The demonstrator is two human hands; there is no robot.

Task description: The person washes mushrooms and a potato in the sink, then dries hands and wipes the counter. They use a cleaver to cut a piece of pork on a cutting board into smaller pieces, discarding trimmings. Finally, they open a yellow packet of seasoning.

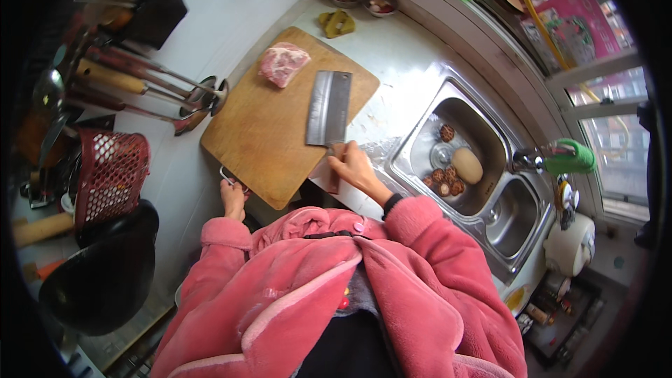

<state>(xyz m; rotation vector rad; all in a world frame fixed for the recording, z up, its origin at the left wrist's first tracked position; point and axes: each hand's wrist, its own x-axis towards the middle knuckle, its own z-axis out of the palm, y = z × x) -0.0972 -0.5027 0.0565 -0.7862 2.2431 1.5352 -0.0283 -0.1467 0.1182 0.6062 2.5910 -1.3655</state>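
Note:
A wooden cutting board [262, 142] lies on the counter before me. On its far part sits a piece of raw meat [284, 64], pinkish with pale fat. My right hand [354, 168] grips the handle of a Chinese cleaver [329, 107], whose wide steel blade extends over the board's right side. My left hand [233, 198] is beside the board's near left corner, with its fingers at a white curved handle or hook [226, 173]; whether it grips this is unclear, as the object is mostly hidden.
A steel double sink [501, 142] at the right holds several shiitake mushrooms [450, 181] and a peeled, pale oval vegetable [466, 166]. Two bowls [380, 3] and a yellow-green object [336, 23] stand behind the board. Hanging ladles [197, 110] and a red perforated basket [113, 173] are at the left.

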